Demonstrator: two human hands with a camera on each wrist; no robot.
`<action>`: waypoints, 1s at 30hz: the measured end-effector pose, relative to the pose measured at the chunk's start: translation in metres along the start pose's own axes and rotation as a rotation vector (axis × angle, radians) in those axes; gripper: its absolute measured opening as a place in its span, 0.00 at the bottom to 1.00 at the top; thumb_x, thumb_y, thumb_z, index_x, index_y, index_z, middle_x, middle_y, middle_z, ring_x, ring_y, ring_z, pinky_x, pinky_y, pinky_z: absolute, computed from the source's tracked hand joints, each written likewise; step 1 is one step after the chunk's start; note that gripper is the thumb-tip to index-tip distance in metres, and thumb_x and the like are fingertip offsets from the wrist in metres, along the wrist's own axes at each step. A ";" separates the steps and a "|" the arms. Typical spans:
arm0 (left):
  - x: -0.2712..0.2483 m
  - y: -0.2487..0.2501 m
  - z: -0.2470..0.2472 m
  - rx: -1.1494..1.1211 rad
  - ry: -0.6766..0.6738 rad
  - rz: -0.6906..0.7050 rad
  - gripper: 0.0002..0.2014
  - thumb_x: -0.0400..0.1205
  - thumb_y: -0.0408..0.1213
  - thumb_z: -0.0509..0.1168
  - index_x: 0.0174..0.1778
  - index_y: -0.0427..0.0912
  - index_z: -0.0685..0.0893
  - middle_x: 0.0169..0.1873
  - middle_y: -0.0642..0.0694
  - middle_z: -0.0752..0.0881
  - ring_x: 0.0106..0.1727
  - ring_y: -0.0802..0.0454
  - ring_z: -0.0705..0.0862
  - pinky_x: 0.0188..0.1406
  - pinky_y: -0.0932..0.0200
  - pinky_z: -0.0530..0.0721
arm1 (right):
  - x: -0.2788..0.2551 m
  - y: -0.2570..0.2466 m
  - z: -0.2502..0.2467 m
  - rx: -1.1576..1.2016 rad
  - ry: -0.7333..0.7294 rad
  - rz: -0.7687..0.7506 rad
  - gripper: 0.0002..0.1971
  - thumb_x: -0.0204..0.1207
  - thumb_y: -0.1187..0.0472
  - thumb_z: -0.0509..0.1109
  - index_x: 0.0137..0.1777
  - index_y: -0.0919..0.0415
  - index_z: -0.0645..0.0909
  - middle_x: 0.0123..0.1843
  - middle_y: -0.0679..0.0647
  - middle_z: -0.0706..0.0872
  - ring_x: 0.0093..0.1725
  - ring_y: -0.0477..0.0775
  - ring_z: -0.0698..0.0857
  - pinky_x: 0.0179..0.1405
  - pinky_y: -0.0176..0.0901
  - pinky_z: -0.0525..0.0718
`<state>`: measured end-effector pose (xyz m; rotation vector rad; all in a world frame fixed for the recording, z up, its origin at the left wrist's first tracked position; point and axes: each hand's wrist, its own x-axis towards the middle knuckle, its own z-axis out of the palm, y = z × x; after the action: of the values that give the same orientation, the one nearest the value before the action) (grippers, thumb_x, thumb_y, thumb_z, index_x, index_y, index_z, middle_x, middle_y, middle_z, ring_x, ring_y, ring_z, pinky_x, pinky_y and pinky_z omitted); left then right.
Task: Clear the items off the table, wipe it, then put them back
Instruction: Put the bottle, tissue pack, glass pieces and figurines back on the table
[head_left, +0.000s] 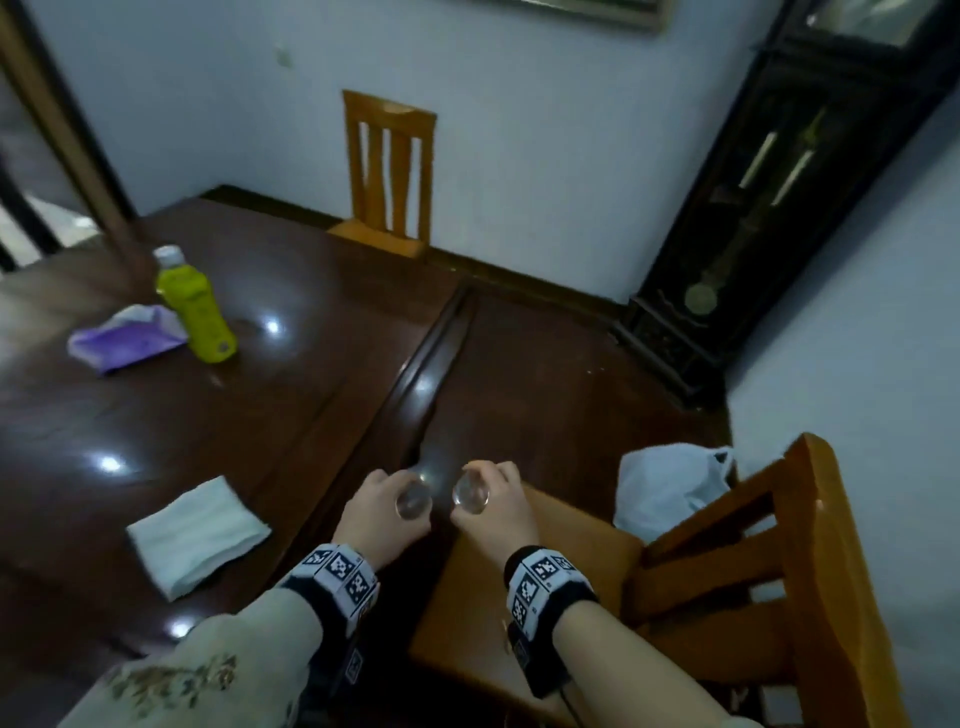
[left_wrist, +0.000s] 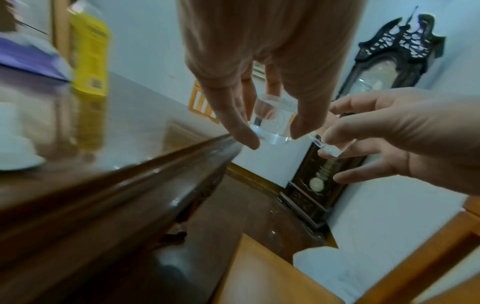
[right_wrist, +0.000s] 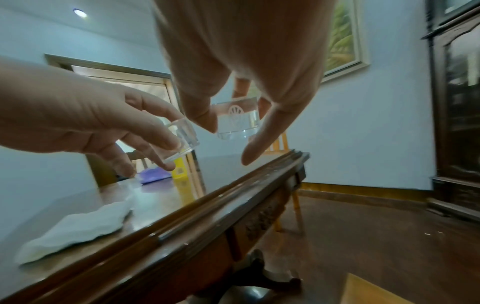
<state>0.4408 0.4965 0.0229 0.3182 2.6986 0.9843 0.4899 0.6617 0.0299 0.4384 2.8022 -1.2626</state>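
Note:
Each hand holds a small clear glass just past the table's right edge. My left hand (head_left: 382, 506) grips one glass (head_left: 414, 501) from above; the left wrist view shows its fingers around the glass (left_wrist: 272, 125). My right hand (head_left: 496, 501) grips the other glass (head_left: 470, 492), seen in the right wrist view as a glass (right_wrist: 237, 119) with a white emblem. On the dark wooden table (head_left: 311, 364) stand a yellow-green bottle (head_left: 195, 306), a purple tissue pack (head_left: 127, 338) and a folded white cloth (head_left: 197, 527).
A wooden chair (head_left: 545, 587) stands right below my hands, with a white plastic bag (head_left: 670, 488) on its seat. Another chair (head_left: 387, 171) is at the far wall. A dark grandfather clock (head_left: 769, 208) fills the right corner.

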 end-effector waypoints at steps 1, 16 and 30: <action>-0.003 -0.013 -0.014 -0.002 0.025 -0.023 0.19 0.73 0.49 0.73 0.60 0.55 0.82 0.46 0.52 0.76 0.46 0.54 0.80 0.47 0.61 0.75 | 0.002 -0.013 0.012 -0.005 -0.021 -0.036 0.22 0.67 0.59 0.74 0.62 0.48 0.77 0.57 0.47 0.70 0.51 0.51 0.79 0.56 0.43 0.81; -0.050 -0.250 -0.206 -0.115 0.149 -0.241 0.15 0.70 0.45 0.73 0.52 0.60 0.83 0.46 0.52 0.71 0.48 0.50 0.80 0.53 0.54 0.82 | 0.008 -0.216 0.232 -0.052 -0.182 -0.144 0.21 0.68 0.59 0.74 0.62 0.47 0.78 0.57 0.45 0.73 0.52 0.44 0.77 0.56 0.40 0.79; -0.029 -0.374 -0.295 -0.162 0.113 -0.266 0.26 0.74 0.47 0.74 0.68 0.51 0.80 0.53 0.51 0.71 0.52 0.54 0.79 0.55 0.60 0.80 | 0.037 -0.291 0.335 -0.040 -0.120 0.045 0.21 0.71 0.57 0.75 0.64 0.51 0.78 0.59 0.49 0.76 0.49 0.44 0.76 0.52 0.35 0.73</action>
<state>0.3338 0.0316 0.0017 -0.1285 2.6453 1.1572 0.3487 0.2402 0.0127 0.4070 2.6968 -1.1807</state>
